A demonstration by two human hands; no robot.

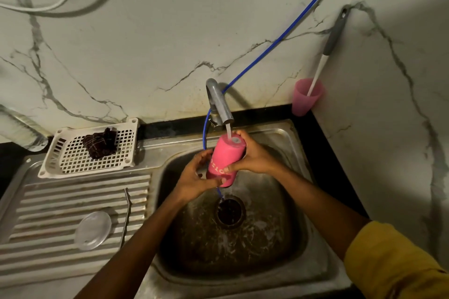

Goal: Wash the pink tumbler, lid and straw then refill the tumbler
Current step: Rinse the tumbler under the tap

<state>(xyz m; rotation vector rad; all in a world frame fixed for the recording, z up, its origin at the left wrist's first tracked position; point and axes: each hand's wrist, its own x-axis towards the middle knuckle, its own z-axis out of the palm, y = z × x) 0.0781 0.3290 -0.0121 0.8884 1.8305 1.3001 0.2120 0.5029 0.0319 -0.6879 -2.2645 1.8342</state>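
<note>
The pink tumbler (224, 160) is held tilted above the sink basin (301, 177), mouth up under the tap (218, 102), whose water stream (228, 132) falls onto its open top. The left hand (192, 182) curls its fingers round the tumbler's lower end. The right hand (252, 155) wraps the upper part, thumb pressed across the lettering.

On the drainboard (60, 196) left of the basin lie the clear lid (93, 230) and, just beside it, the metal straw (126, 213). At the drainboard's back edge a white basket (73, 160) holds a dark scrubber (100, 143). In the counter's back right corner a pink cup (306, 99) holds a brush (336, 34). A blue hose (291, 26) runs down past the tap.
</note>
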